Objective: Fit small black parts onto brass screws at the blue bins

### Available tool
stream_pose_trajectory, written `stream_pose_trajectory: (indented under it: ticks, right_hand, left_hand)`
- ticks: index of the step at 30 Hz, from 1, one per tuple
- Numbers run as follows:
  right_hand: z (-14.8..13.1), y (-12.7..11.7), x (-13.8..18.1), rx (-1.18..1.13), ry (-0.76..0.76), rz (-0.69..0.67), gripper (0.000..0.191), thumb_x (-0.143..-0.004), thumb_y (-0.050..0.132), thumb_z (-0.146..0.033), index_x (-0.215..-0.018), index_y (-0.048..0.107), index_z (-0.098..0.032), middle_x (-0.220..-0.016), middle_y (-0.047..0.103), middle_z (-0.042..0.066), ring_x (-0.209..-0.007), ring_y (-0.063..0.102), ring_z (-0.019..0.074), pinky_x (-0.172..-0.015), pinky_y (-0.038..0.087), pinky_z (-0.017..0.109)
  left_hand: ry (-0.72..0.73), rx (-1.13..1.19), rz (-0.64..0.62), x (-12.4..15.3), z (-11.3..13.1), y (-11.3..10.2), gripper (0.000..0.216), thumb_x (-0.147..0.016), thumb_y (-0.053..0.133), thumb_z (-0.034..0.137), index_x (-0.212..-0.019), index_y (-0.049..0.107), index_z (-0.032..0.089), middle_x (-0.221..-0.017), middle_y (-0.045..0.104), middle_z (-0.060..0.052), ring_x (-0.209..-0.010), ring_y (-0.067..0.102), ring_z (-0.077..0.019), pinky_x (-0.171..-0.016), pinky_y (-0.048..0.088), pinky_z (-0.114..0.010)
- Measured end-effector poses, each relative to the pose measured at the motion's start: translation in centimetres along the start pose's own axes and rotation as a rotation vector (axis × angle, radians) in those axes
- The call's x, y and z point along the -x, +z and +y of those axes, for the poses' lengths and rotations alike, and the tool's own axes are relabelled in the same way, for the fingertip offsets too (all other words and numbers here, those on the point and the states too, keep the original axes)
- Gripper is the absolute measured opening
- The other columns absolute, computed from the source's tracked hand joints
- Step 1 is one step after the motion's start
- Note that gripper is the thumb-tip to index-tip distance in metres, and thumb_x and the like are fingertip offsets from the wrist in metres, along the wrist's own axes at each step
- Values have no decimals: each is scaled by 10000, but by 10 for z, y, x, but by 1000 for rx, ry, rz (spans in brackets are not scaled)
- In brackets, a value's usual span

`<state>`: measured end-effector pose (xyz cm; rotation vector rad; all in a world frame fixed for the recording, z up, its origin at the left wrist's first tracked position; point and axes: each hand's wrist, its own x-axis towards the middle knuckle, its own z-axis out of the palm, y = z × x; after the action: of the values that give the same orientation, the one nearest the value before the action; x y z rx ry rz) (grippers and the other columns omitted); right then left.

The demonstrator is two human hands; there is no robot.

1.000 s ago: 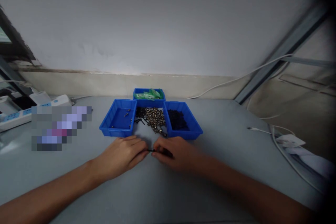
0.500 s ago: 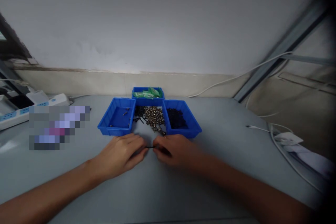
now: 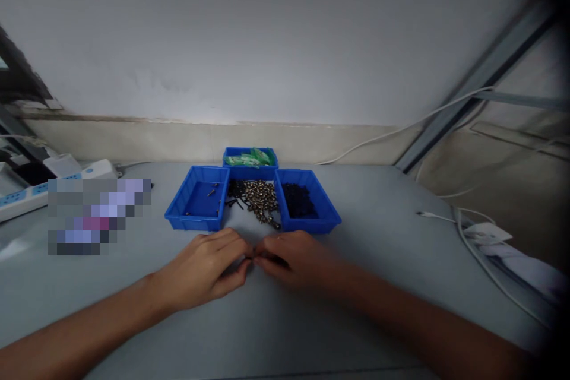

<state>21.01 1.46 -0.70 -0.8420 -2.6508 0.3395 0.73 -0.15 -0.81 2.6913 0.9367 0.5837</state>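
Note:
My left hand [image 3: 214, 264] and my right hand [image 3: 291, 258] meet over the grey table, fingertips almost touching. Both are closed in a pinch around a small dark thin piece [image 3: 250, 257], mostly covered by the fingers. Its exact kind cannot be made out. Just beyond the hands lies a heap of small brass-coloured metal parts [image 3: 262, 197], with black screw-like pieces [image 3: 237, 190] on its left side. A blue bin [image 3: 196, 227] on the left holds a few metal parts. The blue bin [image 3: 312, 227] on the right contains many tiny black parts [image 3: 299, 200].
Behind the heap, a third blue bin [image 3: 249, 173] holds green plastic packets [image 3: 252, 158]. A white power strip [image 3: 40, 190] and a pixelated object [image 3: 100, 217] are at the left. White cables [image 3: 483, 267] lie at the right by a metal frame post [image 3: 445, 113].
My hands have drawn closer together, closing the small gap between the fingertips. The thin dark piece that showed between them is now mostly covered.

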Motion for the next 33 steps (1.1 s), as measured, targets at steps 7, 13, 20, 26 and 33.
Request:
stream_pose_trajectory:
  ticks: [7,13,20,26,33]
  right_hand:
    - [-10,-14,14,-142,-359,692,151,-761,443,-331,-685,481,-205,-470,477,-57,-444,456,77,-495,367,218]
    - [2,-5,-3,14,-27,59,181,-850,394,-264,-868,544,-163,-754,623,31,-670,564,119,-602,403,235]
    - [-3,-6,-3,96,-1,-141,190,-854,395,-240,-812,555,-148,-730,606,36,-666,560,135,-609,391,242]
    - [0,-5,-2,104,13,-124,167,-845,409,-248,-808,548,-162,-733,602,23,-678,561,132,-616,386,238]
    - [4,-4,-4,149,44,-78,222,-869,362,-256,-850,564,-164,-747,628,34,-672,572,141,-609,381,251]
  left_hand:
    - [-6,-28,10,-2,-1,0,136,-856,410,219,-895,524,156,-738,553,-20,-700,524,-138,-623,428,-260]
    - [46,-83,62,0,-3,3,201,-884,382,242,-862,558,150,-746,555,-29,-710,516,-134,-635,431,-263]
    - [41,-89,23,0,-4,2,221,-894,373,255,-881,570,157,-775,558,-31,-741,524,-134,-660,437,-263]
    - [15,-78,15,0,-4,3,206,-893,376,259,-900,557,159,-790,564,-31,-755,525,-146,-671,433,-281]
    - [-64,-85,25,-1,-1,0,153,-853,423,257,-829,535,156,-740,562,-20,-710,531,-148,-618,425,-266]
